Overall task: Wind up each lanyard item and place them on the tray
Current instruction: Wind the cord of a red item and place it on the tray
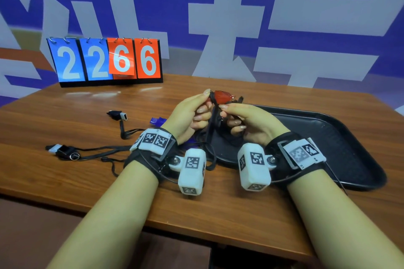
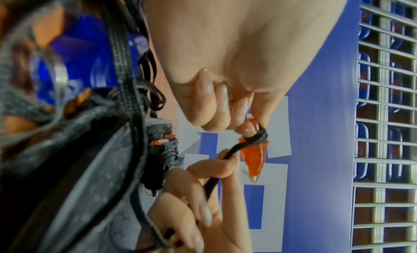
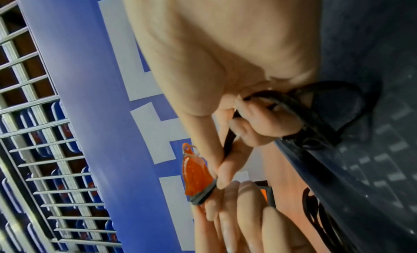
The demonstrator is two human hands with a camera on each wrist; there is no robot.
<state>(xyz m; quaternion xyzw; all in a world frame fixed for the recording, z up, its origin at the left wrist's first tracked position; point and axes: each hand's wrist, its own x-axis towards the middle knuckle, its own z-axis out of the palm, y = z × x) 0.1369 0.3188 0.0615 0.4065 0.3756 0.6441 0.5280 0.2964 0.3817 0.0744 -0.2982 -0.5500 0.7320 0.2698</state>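
Note:
Both hands hold a translucent red whistle [image 1: 222, 96] above the left end of the black tray [image 1: 323, 135]. My left hand [image 1: 205, 102] pinches the whistle's narrow end. Black lanyard cord [image 2: 257, 137] is looped round the whistle [image 2: 253, 155] there. My right hand [image 1: 227, 111] pinches that cord [image 3: 228, 146] just beside the whistle [image 3: 196, 175], and the slack hangs down over the tray [image 3: 361, 150]. The left wrist view shows a cord-wrapped bundle [image 2: 164, 150] lying below the hands.
Left of the tray, two black whistles [image 1: 121, 115] [image 1: 63, 150] and a blue whistle [image 1: 157, 120] lie on the wooden table [image 1: 65, 181] with loose black cords. A flip scoreboard [image 1: 107, 61] stands at the back left.

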